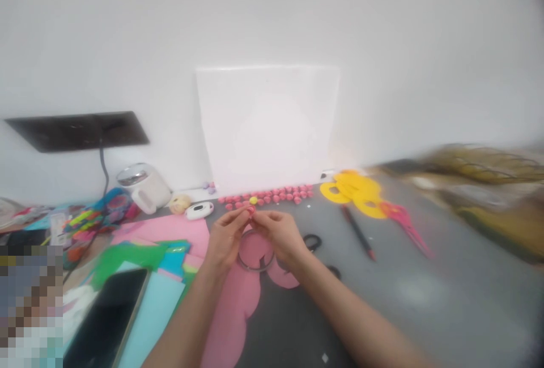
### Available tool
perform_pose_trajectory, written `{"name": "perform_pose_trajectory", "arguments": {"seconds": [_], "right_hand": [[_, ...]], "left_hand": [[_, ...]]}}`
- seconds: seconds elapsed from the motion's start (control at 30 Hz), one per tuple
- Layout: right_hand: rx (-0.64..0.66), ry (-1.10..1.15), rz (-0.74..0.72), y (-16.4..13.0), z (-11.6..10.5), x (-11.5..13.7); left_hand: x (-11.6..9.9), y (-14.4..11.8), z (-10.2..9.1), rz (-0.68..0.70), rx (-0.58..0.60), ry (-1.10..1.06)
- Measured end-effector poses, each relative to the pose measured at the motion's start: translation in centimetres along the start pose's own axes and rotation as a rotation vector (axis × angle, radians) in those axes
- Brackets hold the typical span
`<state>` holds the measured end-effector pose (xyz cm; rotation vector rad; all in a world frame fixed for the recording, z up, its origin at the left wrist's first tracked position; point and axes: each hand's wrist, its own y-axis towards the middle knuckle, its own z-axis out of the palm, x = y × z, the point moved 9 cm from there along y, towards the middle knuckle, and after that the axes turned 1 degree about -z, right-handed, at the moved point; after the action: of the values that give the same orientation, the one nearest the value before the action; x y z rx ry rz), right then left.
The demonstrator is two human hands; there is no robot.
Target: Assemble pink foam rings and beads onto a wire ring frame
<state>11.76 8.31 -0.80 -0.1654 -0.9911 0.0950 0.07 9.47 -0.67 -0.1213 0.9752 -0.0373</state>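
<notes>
My left hand point(227, 236) and my right hand point(278, 233) meet at the middle of the table, fingertips pinched together on a small pink paper roll point(250, 210). Most of the roll is hidden by the fingers. Just beneath them a thin round ring point(256, 269) lies over pink paper point(232, 305) with a scalloped cut edge. A cut round of pink paper point(285, 278) is by my right wrist. Black scissors point(312, 242) show partly behind my right forearm. Beyond my fingertips sit rows of small pink rolls point(280, 193), with one yellow piece point(254, 201) among them.
Yellow cut paper point(357, 189), pink scissors point(408, 226) and a dark pencil point(359, 233) lie to the right. At left are a phone point(108, 314), coloured paper sheets point(153, 317), a white mug point(148, 189) and a white oval device point(199, 210). A white board point(267, 124) leans on the wall.
</notes>
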Motion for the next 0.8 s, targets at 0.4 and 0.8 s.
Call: {"name": "perform_pose_trajectory", "arguments": {"seconds": [0.4, 0.8], "right_hand": [[0.067, -0.049, 0.062, 0.9, -0.8, -1.1], [0.268, -0.119, -0.042, 0.2, 0.3, 1.0]], "left_hand": [[0.2, -0.1, 0.2, 0.004, 0.008, 0.044], [1.1, 0.2, 0.7, -0.079, 0.099, -0.05]]}}
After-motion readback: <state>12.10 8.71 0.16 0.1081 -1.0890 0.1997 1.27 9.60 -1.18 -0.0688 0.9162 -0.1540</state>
